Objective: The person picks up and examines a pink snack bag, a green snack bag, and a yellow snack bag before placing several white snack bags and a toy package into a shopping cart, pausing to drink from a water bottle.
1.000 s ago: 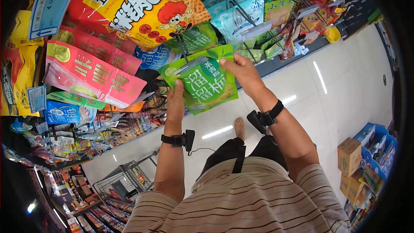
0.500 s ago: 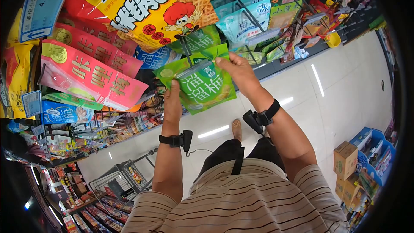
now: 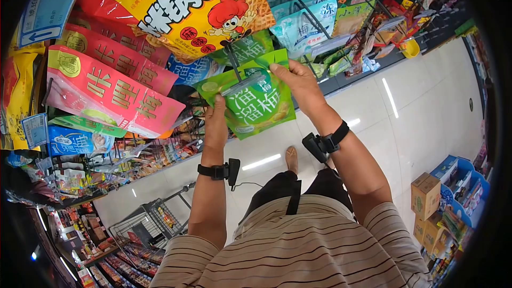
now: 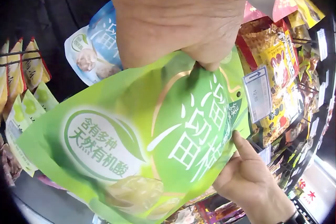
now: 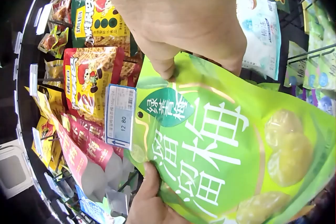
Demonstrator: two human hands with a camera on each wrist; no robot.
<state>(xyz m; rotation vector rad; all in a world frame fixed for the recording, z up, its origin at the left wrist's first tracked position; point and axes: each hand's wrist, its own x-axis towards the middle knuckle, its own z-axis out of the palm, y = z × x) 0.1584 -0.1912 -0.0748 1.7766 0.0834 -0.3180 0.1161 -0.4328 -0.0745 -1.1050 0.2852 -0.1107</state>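
Observation:
A green resealable pouch of plums [image 3: 261,109] with white lettering is spread between both hands, upright at the end of a display hook [image 3: 233,61]. The left hand [image 3: 215,125] pinches its left edge, thumb on the front. At the upper right edge, the right hand [image 3: 302,86] pinches it the same way. In the right wrist view a price tag [image 5: 121,116] stands by the top edge of the pouch [image 5: 210,150]. The left wrist view shows the front of the pouch [image 4: 121,134] close up; its back is hidden.
Yellow rice-cracker bags [image 3: 213,10] hang just above the pouch. Pink bags [image 3: 106,93] and a blue bag [image 3: 80,141] hang at left, pale blue bags [image 3: 306,24] at right. A shopping cart [image 3: 149,218] stands behind on the floor; cardboard boxes [image 3: 425,196] are stacked at right.
The head view has shifted slightly. Both hands keep hold of the pouch, and more of the hook's rod now shows in front of its top edge.

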